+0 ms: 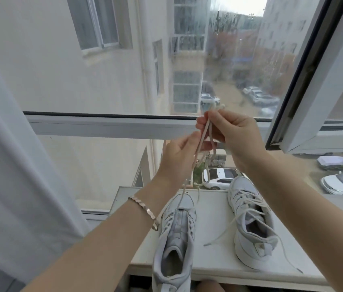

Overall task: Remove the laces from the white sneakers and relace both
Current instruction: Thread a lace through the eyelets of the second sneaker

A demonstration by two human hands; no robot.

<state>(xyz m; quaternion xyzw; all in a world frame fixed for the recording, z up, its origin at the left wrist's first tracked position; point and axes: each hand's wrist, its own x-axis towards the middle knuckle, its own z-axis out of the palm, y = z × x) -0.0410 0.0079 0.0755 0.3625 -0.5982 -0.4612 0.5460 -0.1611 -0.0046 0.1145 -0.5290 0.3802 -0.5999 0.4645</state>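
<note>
Above the windowsill (212, 209), both hands are raised in front of the window frame (107, 125) and work one off-white shoelace (203, 135). The right hand (231, 135), the higher of the two, pinches the lace's bunched, looped top between thumb and fingertips. The left hand (177, 159), just below and beside it, has its fingers curled and pinches the hanging strands between thumb and forefinger. From there the strands drop loose towards the sill, and one reaches the toe of the left sneaker (177, 228); whether it is threaded there cannot be told. That white sneaker lies on the sill's near edge, toe towards the glass and heel hanging over the edge, and the eyelets that show look empty. The right sneaker (250, 224) stands on the sill's right part, well apart from the first. It is laced but untied, and its slack lace ends trail across the sill top to the left and towards the near right edge. A rose-gold bracelet (143, 207) circles the left wrist above the sill's left end. A pale curtain (19, 165) hangs left of the sill. Beyond the sill, through the glass, a parked white car (219, 180) shows far below.
</note>
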